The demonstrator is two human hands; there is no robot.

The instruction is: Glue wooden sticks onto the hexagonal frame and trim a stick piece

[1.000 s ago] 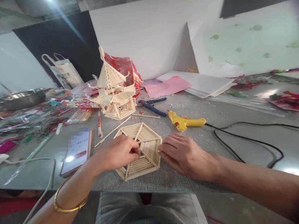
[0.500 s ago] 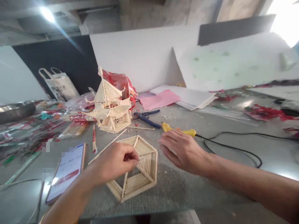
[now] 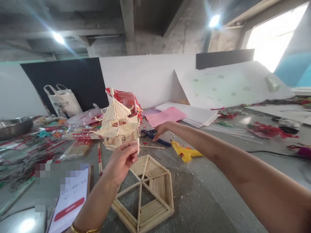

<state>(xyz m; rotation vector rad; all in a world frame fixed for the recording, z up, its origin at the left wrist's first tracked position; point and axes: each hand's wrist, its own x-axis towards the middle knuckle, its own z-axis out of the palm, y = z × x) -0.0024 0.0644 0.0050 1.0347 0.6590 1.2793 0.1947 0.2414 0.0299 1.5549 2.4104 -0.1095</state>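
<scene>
Pinched between the fingertips of my left hand is a short, pale wooden stick, held upright. Below it on the table lies a polygonal frame of wooden sticks, with spokes meeting at the middle and some segments filled by rows of sticks. My right hand reaches across the table, its fingers closed around the blue-handled pliers. A yellow glue gun rests just right of the pliers. Behind my left hand stands a small tiered pavilion built of sticks.
A phone showing a timer lies at left, partly blurred out. Packs of sticks and clutter are beyond it, with a metal bowl at far left. Pink paper and white sheets lie behind the pliers.
My right hand has reached forward from near the glue gun to the pliers. My left hand has lifted off the frame, now showing a short stick. The camera view has tilted up.
</scene>
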